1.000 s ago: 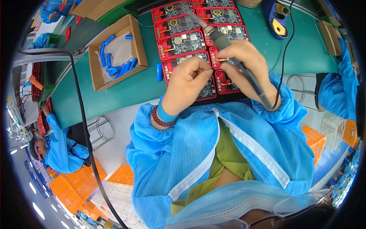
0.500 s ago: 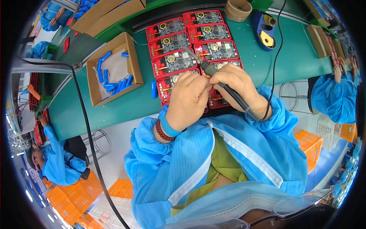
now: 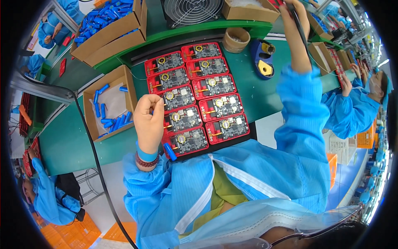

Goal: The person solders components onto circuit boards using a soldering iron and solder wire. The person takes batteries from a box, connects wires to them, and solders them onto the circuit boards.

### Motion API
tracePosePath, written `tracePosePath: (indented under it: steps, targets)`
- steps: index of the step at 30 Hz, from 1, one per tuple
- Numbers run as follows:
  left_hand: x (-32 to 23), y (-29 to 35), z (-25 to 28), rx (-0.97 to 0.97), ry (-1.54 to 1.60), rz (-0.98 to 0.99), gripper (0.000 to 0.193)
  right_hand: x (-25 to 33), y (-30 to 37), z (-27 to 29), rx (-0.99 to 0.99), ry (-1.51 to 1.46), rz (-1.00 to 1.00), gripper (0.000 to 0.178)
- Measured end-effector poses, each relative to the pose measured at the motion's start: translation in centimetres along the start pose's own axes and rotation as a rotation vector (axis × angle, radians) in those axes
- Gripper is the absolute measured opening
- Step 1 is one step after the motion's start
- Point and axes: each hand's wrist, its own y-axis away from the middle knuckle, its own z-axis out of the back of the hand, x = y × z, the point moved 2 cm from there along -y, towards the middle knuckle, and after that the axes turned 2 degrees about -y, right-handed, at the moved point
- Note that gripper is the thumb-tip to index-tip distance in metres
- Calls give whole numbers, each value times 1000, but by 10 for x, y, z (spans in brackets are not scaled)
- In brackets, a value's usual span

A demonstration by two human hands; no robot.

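Note:
My left hand (image 3: 150,124) is closed beside the left column of red trays, a bit of blue showing at its fingertips; this looks like a blue battery cell (image 3: 152,112), mostly hidden. Up at the far right, my right hand (image 3: 295,31) is raised and closed round the black handle of a soldering iron (image 3: 297,18), whose tip is out of view. Two columns of red trays (image 3: 148,89) hold dark circuit boards (image 3: 226,106) with round yellow-ringed parts. Another blue cell (image 3: 170,152) leans at the nearest left tray.
A cardboard box (image 3: 130,87) with loose blue cells stands left of the trays; a fuller box (image 3: 139,39) sits behind it. Farther back are a fan (image 3: 191,10), a round tub (image 3: 236,40) and a blue iron stand (image 3: 263,60). A black cable (image 3: 89,112) hangs at left. Co-workers sit on both sides.
My hands have come apart. The right one has gone up and far right with the soldering iron; the left one has moved left, off the boards. The view has shifted, showing more of the shelf.

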Motion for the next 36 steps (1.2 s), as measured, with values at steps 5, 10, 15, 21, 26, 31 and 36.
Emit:
tracePosePath:
  steps: [5, 10, 15, 21, 26, 31, 36]
  targets:
    - [11, -8, 5, -1, -68, -5, 5, -100, -66, 8, 26, 275, 3, 24]
    - [26, -10, 18, -28, -222, -9, 6, -68, -43, -3, -2, -127, -20, 20]
    - [36, -27, 2, -8, -334, -104, 4, -8, 52, -36, 85, -504, -72, 24]
    - [47, -35, 1, 6, -484, -99, 3, 35, 136, -99, 704, -575, -281, 19]
    - [49, -33, 4, 76, -528, -124, 9, 37, 147, -133, 744, -538, -197, 19]
    - [54, -33, 6, 119, -515, -107, 9, 32, 154, -145, 777, -511, -190, 20]
    - [55, -33, 7, 170, -496, -67, 10, 29, 156, -147, 787, -499, -217, 20]
